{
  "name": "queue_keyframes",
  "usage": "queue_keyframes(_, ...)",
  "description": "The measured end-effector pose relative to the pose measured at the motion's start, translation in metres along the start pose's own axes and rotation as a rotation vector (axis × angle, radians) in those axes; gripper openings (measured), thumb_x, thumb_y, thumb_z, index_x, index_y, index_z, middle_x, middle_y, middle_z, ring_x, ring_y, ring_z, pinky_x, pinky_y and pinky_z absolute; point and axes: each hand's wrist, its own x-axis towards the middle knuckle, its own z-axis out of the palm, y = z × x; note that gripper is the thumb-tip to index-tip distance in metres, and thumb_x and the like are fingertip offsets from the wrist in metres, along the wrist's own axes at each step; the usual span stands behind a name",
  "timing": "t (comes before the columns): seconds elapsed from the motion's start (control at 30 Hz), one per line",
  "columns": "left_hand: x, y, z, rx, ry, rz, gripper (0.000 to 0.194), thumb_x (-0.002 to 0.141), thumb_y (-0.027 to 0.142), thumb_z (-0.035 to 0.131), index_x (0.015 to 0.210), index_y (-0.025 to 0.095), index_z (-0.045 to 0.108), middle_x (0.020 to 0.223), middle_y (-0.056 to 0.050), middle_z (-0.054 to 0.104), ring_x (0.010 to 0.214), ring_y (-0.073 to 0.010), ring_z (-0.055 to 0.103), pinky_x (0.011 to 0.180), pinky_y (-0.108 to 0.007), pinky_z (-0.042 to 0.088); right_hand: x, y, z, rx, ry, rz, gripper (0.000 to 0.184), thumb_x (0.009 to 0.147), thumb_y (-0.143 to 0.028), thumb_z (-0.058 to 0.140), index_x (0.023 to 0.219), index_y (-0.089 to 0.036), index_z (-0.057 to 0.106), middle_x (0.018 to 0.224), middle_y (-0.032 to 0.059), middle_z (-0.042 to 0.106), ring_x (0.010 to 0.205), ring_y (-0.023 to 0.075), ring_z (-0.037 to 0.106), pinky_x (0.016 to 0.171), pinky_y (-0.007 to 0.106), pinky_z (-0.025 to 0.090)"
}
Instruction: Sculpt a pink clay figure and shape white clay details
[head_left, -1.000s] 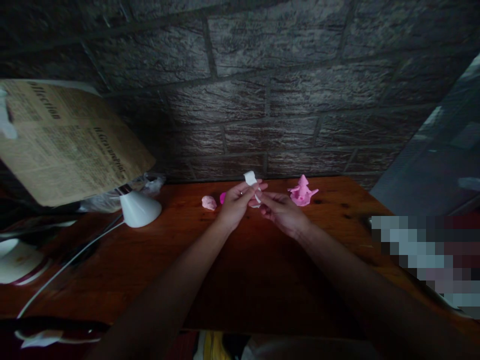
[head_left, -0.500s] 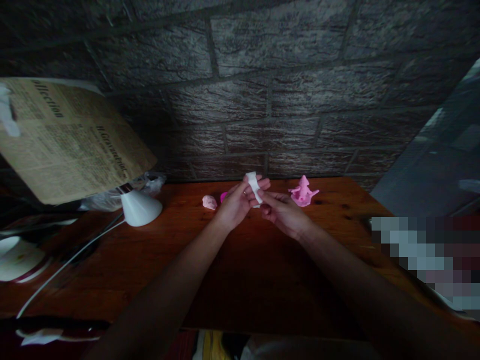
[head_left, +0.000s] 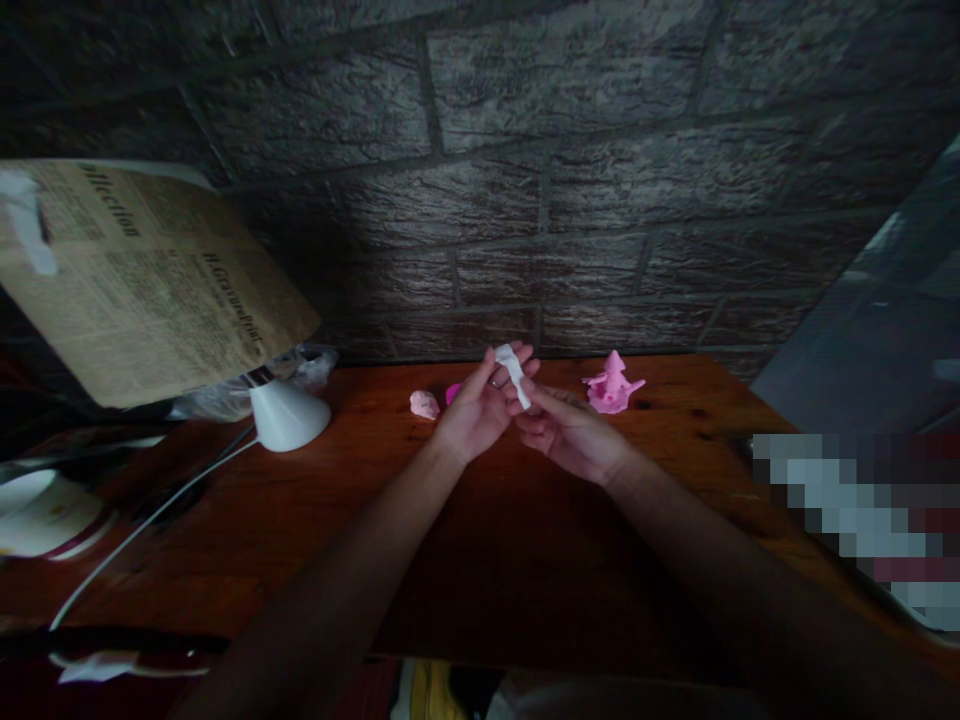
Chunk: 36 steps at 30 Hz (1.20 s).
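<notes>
A thin white strip (head_left: 514, 372), which looks like soft modelling clay, stretches between my hands above the table. My left hand (head_left: 478, 408) is turned palm up and holds the strip's upper end across its fingers, the thumb close to that end. The lower end is pinched between the thumb and fingers of my right hand (head_left: 568, 432). Behind my left hand sit a pale pink lump (head_left: 424, 404) and a magenta piece (head_left: 452, 393), partly hidden by that hand. To the right of my hands stands a pink figure (head_left: 613, 384) with a pointed top and a spread base.
A lamp with a white base (head_left: 291, 416) and a newsprint shade (head_left: 172, 290) stands on the left of the wooden table (head_left: 525, 560). Its white cord runs toward the front edge. A white cup (head_left: 45, 515) is at far left. A brick-patterned wall (head_left: 480, 220) rises behind.
My left hand has opened somewhat, its thumb now farther from the fingers, and the strip lies bent across them. My right hand keeps its pinch. The view has shifted slightly.
</notes>
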Motion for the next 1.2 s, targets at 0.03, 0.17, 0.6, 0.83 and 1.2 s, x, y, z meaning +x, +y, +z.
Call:
queue_keyframes(0.03,0.001,-0.001,-0.001,0.000,0.012,0.008,0.035,0.105,0.032,0.047,0.135,0.022,0.063,0.116,-0.005,0.076,0.100,-0.0155,0.072,0.072,-0.021,0.055,0.000,0.000,0.000,-0.005,-0.007,0.008,0.033,0.064,-0.042,0.094,0.080,-0.021,0.076,0.072,-0.0022,0.062,0.055,0.0050,0.039,0.049,0.020,0.032)
queue_keyframes(0.17,0.003,-0.003,-0.005,0.021,0.065,0.034,0.026,0.101,0.028,0.057,0.123,0.022,0.070,0.104,-0.003,0.078,0.092,-0.0126,0.073,0.078,-0.022,0.056,-0.001,0.002,0.000,-0.056,-0.020,0.016,0.032,0.066,-0.044,0.093,0.079,-0.020,0.075,0.068,-0.0031,0.059,0.055,0.0057,0.039,0.049,0.021,0.030)
queue_keyframes(0.6,0.006,0.004,-0.009,0.170,-0.001,0.080,0.022,0.098,0.033,0.057,0.107,0.021,0.074,0.133,-0.005,0.070,0.132,-0.0229,0.058,0.081,-0.027,0.057,0.003,0.003,-0.003,-0.227,0.088,-0.071,0.029,0.066,-0.043,0.088,0.083,-0.023,0.078,0.074,0.0000,0.069,0.056,0.0076,0.046,0.051,0.023,0.034)
queue_keyframes(0.83,0.006,0.002,-0.011,0.218,0.004,0.112,0.016,0.092,0.024,0.065,0.103,0.020,0.076,0.119,-0.007,0.076,0.117,-0.0209,0.068,0.071,-0.022,0.056,0.005,0.009,-0.004,-0.444,0.079,-0.141,0.030,0.072,-0.051,0.083,0.086,-0.025,0.078,0.085,0.0027,0.075,0.073,0.0139,0.065,0.061,0.026,0.044)
queue_keyframes(1.2,0.006,-0.013,-0.013,0.384,-0.102,0.159,0.012,0.082,0.028,0.076,0.087,0.019,0.081,0.101,-0.009,0.079,0.071,-0.0119,0.064,0.059,-0.024,0.046,0.007,0.005,-0.009,-0.562,0.134,-0.319,0.033,0.078,-0.058,0.077,0.077,-0.024,0.077,0.076,0.0019,0.075,0.071,0.0156,0.066,0.079,0.034,0.051)
